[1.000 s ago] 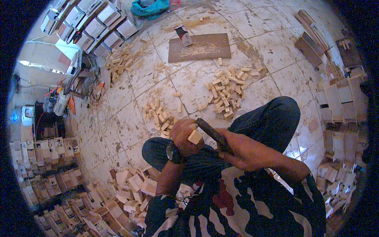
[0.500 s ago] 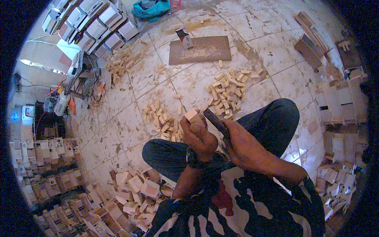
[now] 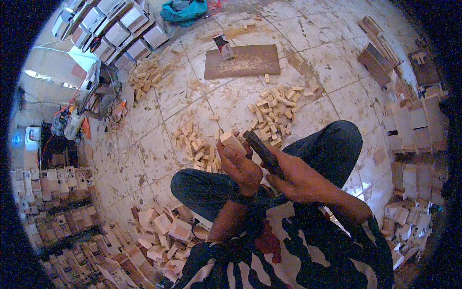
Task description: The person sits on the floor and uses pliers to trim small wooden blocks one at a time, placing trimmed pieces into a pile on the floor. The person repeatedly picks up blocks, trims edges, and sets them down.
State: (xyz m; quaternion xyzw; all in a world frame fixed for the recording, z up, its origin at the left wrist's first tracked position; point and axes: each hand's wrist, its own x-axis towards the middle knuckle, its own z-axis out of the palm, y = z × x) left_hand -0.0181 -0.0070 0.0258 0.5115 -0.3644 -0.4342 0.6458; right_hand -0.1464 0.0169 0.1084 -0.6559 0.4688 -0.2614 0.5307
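Note:
My left hand (image 3: 240, 166) grips a small pale wooden block (image 3: 232, 141) by its sides, with its upper end sticking out past the fingertips. My right hand (image 3: 294, 177) is wrapped around a dark, narrow, flat bar-like tool (image 3: 260, 149), its exact kind unclear. The tool's far tip lies close beside the block; whether they touch I cannot tell. Beyond my left hand is a heap of small wooden blocks (image 3: 196, 147). A bigger heap of similar blocks (image 3: 275, 111) lies ahead of the tool. Both hands are above my crossed legs.
A brown board (image 3: 260, 67) with shavings and a small box (image 3: 223, 45) lies ahead on the tiled floor. Larger wooden pieces (image 3: 163, 226) are piled at my left. Stacked wooden parts (image 3: 414, 125) line the right side. Cables and tools (image 3: 72, 123) are at far left.
The block in my left hand has turned so more of its long side shows. My right hand and the dark tool have shifted slightly left. The whole view has moved a little.

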